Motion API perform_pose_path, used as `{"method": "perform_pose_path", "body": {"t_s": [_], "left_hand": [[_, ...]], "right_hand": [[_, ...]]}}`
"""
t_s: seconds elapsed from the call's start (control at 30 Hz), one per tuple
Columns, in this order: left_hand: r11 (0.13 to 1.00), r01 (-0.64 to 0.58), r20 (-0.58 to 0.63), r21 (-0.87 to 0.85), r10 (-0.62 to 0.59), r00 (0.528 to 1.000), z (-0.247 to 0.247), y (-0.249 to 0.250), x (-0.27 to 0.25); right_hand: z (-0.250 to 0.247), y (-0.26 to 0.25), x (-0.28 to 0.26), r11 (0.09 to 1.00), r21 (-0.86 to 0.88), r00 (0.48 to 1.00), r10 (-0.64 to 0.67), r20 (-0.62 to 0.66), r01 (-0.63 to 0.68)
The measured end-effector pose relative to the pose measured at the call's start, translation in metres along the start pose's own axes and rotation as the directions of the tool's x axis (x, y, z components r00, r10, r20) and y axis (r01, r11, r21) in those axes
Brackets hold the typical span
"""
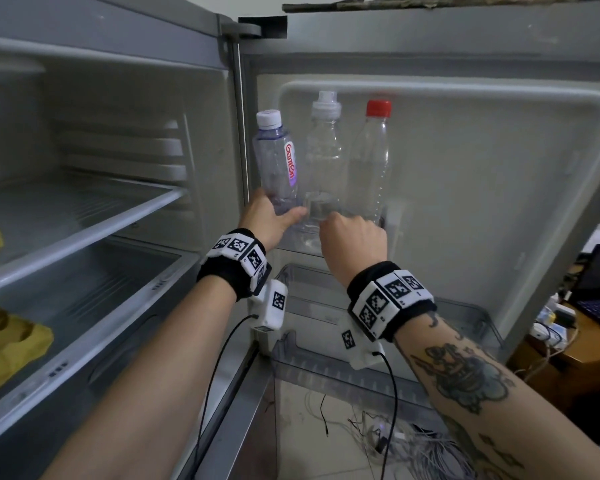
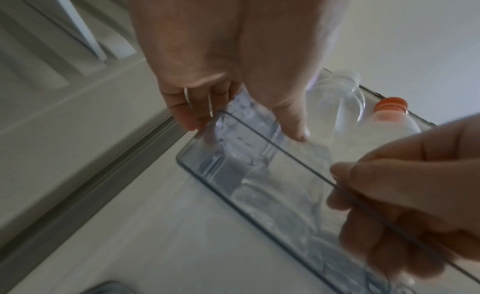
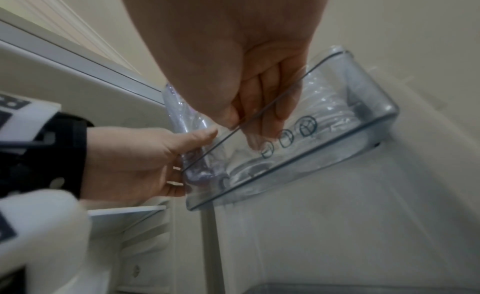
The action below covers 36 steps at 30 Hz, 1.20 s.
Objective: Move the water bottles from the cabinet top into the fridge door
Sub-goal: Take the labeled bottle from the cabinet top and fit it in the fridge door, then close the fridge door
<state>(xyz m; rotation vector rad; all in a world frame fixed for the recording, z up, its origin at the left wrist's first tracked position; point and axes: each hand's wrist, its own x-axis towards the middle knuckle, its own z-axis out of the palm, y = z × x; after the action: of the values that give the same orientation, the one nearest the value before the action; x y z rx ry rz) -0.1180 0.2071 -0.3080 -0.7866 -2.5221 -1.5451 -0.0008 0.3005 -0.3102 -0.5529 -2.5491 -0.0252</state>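
Three bottles stand in the clear upper door shelf (image 1: 395, 223) of the open fridge: a purple-tinted Ganten bottle (image 1: 276, 161) on the left, a clear sport-cap bottle (image 1: 323, 157) in the middle, a red-capped bottle (image 1: 371, 157) on the right. My left hand (image 1: 278, 211) grips the Ganten bottle low down, thumb in front. In the left wrist view the bottle (image 2: 246, 146) has its base inside the shelf rim (image 2: 285, 153). My right hand (image 1: 347, 230) curls over the shelf's front rim; the right wrist view has its fingertips (image 3: 259, 138) inside the shelf (image 3: 337, 150).
The fridge body is open on the left with glass shelves (image 1: 84, 220) and yellow items (image 1: 11, 341). An empty lower door shelf (image 1: 326, 341) sits under my wrists. Cables (image 1: 395, 438) lie on the floor. A desk with a laptop (image 1: 596, 282) stands at far right.
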Motion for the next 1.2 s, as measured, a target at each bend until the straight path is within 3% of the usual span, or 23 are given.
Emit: {"method": "perform_pose_path", "body": {"t_s": [0.2,0.43,0.63,0.7,0.87,0.93,1.0,1.1,1.2], "left_hand": [[1.000,0.024,-0.034,-0.019,-0.025,0.999,-0.006,0.004,-0.009],[0.997,0.071,-0.033,0.034,-0.069,0.997,-0.007,-0.002,-0.028],[1.000,0.020,-0.302,0.014,-0.015,0.953,0.016,0.008,-0.065],[0.997,-0.039,-0.260,0.060,0.053,0.964,0.036,0.023,-0.085],[0.949,-0.257,0.002,0.182,0.261,0.965,0.105,0.085,-0.122],[0.899,-0.371,0.089,0.232,0.360,0.929,0.133,0.116,-0.128],[0.817,-0.504,0.139,0.279,0.485,0.863,0.155,0.145,-0.129],[0.581,-0.693,0.263,0.427,0.653,0.710,0.194,0.187,-0.133],[0.355,-0.761,0.362,0.543,0.718,0.594,0.222,0.215,-0.134]], "right_hand": [[0.006,0.005,-0.009,0.994,0.106,0.997,-0.031,-0.066,0.038],[0.009,0.036,-0.040,0.952,0.245,0.933,-0.093,-0.347,0.186],[-0.009,0.091,-0.062,0.913,0.396,0.914,0.074,-0.400,0.100],[-0.014,0.118,-0.069,0.881,0.473,0.906,0.179,-0.384,0.026],[-0.027,0.192,-0.079,0.796,0.589,0.841,0.410,-0.353,-0.141],[-0.029,0.221,-0.081,0.752,0.626,0.796,0.501,-0.341,-0.205],[-0.027,0.240,-0.082,0.711,0.654,0.763,0.566,-0.313,-0.259],[-0.018,0.276,-0.091,0.607,0.706,0.724,0.661,-0.195,-0.364],[-0.006,0.305,-0.096,0.438,0.794,0.685,0.727,-0.037,-0.422]]}}
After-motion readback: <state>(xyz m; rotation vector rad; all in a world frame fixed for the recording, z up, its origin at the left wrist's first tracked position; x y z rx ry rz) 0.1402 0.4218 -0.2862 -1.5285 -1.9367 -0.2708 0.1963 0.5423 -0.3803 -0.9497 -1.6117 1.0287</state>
